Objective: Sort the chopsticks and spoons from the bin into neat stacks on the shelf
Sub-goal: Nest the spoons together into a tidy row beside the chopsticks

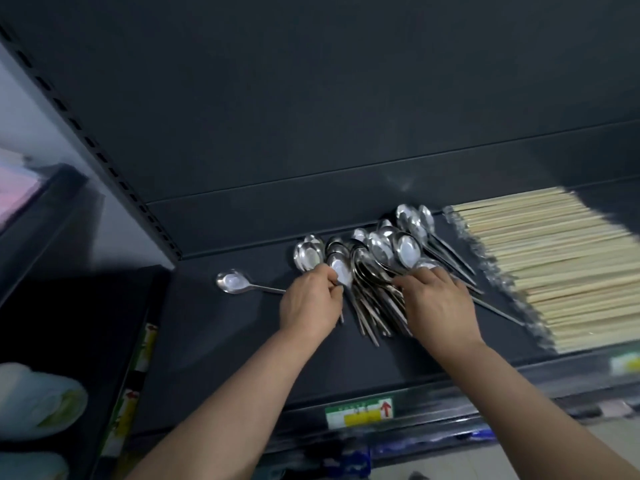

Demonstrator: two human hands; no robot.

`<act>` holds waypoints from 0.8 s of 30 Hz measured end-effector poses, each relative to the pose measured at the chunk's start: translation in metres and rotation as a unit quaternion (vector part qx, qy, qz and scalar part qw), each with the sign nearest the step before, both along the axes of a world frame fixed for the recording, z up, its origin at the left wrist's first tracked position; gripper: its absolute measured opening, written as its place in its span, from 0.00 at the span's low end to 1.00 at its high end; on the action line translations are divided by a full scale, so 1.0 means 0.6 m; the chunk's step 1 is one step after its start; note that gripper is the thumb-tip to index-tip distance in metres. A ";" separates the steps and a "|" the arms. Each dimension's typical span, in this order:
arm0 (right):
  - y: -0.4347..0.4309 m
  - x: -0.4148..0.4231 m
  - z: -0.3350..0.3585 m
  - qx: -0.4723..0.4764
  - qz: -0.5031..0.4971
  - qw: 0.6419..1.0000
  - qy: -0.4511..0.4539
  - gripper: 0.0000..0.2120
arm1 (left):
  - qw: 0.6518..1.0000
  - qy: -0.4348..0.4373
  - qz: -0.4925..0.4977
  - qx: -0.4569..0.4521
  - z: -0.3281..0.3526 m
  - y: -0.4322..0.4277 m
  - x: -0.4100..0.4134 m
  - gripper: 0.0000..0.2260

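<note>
Green-and-white paper price label (359, 412) with yellow patch and red arrow sat low centre, pale green-white soft bundle (38, 400) lay lower left, blurred pink item (15, 188), possibly folded cloth, showed upper left.

Both bare forearms reached forward, side by side. The left hand (310, 303) was curled, its thumb and fingers pinching a spoon (340, 271) by the neck. The right hand (438, 306), back up, laid its fingers on the pile (372, 296); any grip was hidden.
</note>
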State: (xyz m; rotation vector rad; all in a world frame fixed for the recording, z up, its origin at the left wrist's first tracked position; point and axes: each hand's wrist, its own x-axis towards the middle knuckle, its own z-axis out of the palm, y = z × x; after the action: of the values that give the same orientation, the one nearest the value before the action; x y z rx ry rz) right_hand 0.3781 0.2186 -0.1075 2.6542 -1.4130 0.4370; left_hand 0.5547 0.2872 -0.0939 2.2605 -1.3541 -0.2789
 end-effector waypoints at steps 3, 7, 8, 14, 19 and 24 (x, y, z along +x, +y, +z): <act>-0.019 -0.035 -0.002 0.003 -0.010 1.000 -0.014 0.17 | 1.000 -0.003 0.019 -0.002 0.007 -0.031 -0.033 0.09; -0.042 -0.066 -0.009 0.003 -0.013 1.000 -0.015 0.15 | 0.997 -0.006 0.076 0.007 0.013 -0.073 -0.057 0.14; -0.046 -0.073 -0.012 0.007 -0.007 1.000 -0.018 0.14 | 0.996 -0.009 0.090 0.011 0.015 -0.080 -0.061 0.15; -0.059 -0.092 -0.029 0.058 0.056 0.996 -0.037 0.19 | 0.990 -0.005 0.133 0.035 0.009 -0.096 -0.066 0.17; -0.069 -0.091 -0.022 0.080 0.068 0.993 -0.045 0.14 | 0.990 0.035 0.131 0.032 0.002 -0.082 -0.065 0.12; -0.071 -0.090 -0.007 0.115 0.070 0.984 -0.115 0.08 | 0.986 0.034 0.160 -0.009 0.008 -0.070 -0.069 0.08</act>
State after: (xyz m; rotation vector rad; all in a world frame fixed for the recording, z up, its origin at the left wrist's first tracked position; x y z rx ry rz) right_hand 0.3239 0.1761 -0.1119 2.9844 -1.4187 0.6508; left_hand 0.5136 0.2452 -0.0892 2.3846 -0.9353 -0.2280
